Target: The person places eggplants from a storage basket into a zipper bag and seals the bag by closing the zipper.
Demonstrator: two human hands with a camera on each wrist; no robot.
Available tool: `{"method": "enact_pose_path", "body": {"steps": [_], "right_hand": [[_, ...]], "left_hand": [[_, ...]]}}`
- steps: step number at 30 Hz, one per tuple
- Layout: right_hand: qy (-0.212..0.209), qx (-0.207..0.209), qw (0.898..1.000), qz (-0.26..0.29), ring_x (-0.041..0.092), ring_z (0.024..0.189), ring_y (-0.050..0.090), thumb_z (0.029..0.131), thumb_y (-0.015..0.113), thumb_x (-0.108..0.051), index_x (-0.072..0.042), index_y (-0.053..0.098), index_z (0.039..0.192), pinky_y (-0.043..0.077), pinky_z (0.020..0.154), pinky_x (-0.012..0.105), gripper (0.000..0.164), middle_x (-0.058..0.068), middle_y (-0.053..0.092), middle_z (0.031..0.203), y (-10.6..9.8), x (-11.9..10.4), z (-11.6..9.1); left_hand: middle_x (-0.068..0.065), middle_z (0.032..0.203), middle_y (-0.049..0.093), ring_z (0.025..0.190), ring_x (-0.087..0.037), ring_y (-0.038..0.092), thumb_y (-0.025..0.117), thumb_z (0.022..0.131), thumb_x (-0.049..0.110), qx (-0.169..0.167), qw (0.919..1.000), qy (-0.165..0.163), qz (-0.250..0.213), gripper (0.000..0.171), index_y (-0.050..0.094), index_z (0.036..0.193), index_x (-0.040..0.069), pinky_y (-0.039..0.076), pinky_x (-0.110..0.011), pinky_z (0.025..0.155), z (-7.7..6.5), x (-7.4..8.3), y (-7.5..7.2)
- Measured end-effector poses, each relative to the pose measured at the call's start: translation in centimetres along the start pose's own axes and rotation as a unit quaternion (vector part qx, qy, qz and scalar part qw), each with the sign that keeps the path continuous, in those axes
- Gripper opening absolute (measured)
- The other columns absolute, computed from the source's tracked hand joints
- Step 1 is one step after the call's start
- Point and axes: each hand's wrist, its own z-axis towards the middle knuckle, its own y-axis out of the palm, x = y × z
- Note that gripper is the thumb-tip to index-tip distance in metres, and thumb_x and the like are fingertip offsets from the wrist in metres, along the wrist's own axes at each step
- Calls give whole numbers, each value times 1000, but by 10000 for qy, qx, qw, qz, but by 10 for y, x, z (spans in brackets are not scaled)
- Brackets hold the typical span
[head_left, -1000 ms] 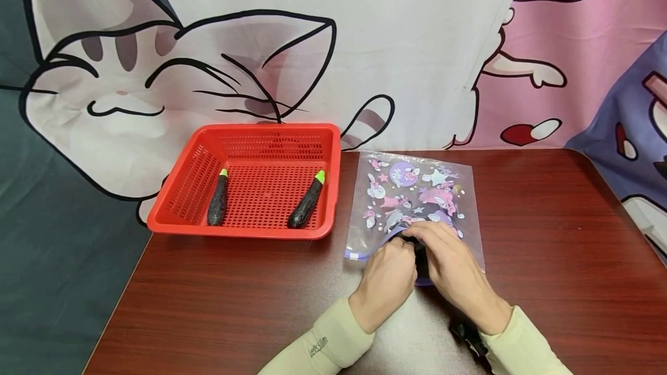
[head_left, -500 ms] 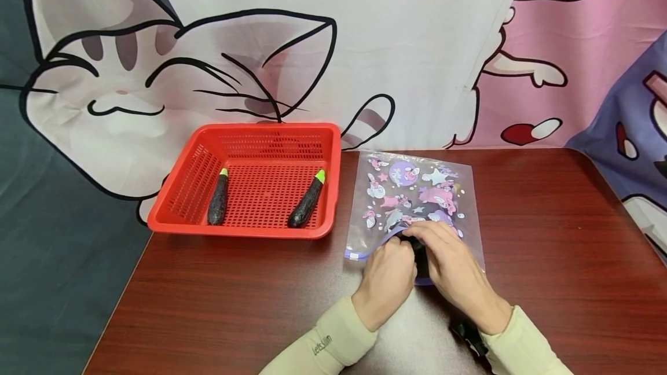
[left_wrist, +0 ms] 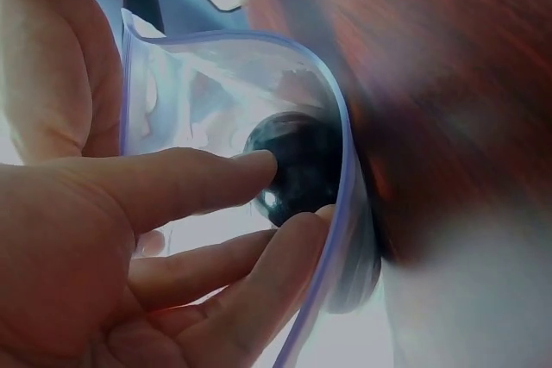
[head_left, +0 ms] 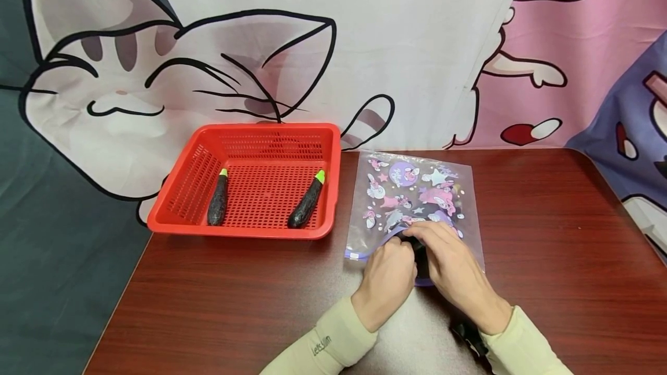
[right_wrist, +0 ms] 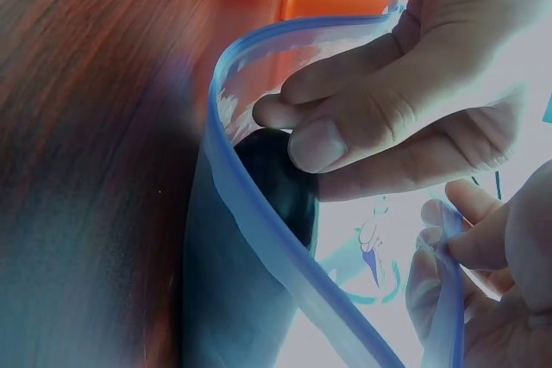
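A clear zip bag [head_left: 403,175] printed with pink and purple cartoon figures lies on the table, its purple-edged mouth held apart toward me. Just inside that mouth is a dark, glossy, rounded end of what looks like an eggplant [left_wrist: 304,165]. My left hand [head_left: 388,279] reaches into the mouth, its thumb and fingers pinching that end. In the right wrist view, my right hand [right_wrist: 509,252] pinches the bag's rim between thumb and fingers. From the head view, the hands cover most of the eggplant and the bag's opening.
Left of the bag stands a red perforated basket [head_left: 250,232]. Inside it are two dark eggplants with green tips, one on the left [head_left: 218,198] and one on the right [head_left: 306,201]. A cartoon-printed curtain [head_left: 417,45] hangs behind the brown table [head_left: 234,300].
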Motion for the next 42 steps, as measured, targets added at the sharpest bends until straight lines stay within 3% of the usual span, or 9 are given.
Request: {"method": "enact_pose_path", "body": {"steps": [25, 33, 42], "right_hand": [[-10, 29, 10000, -46, 24, 105, 60, 107, 28, -12, 0, 67, 112, 34, 102, 23, 41, 9, 67, 112, 0, 0, -1], [58, -25, 9999, -84, 23, 105, 60, 107, 27, -12, 0, 67, 112, 34, 100, 24, 42, 9, 67, 112, -1, 0, -1], [47, -45, 9999, -86, 22, 104, 60, 107, 27, -12, -1, 67, 113, 35, 96, 25, 42, 8, 66, 112, -1, 0, 0]], "left_hand": [[-2, 75, 65, 66, -17, 66, 82, 79, 20, -446, 9974, 115, -561, 18, 69, 84, 9, 51, -28, 56, -3, -3, -26], [-3, 78, 67, 69, -16, 66, 81, 80, 21, -641, 9954, 5, -709, 18, 69, 86, 8, 51, -29, 56, -3, -2, -41], [-1, 81, 68, 71, -16, 68, 81, 81, 21, -578, 9937, -149, -948, 19, 72, 93, 9, 52, -29, 60, -2, -3, -56]]}}
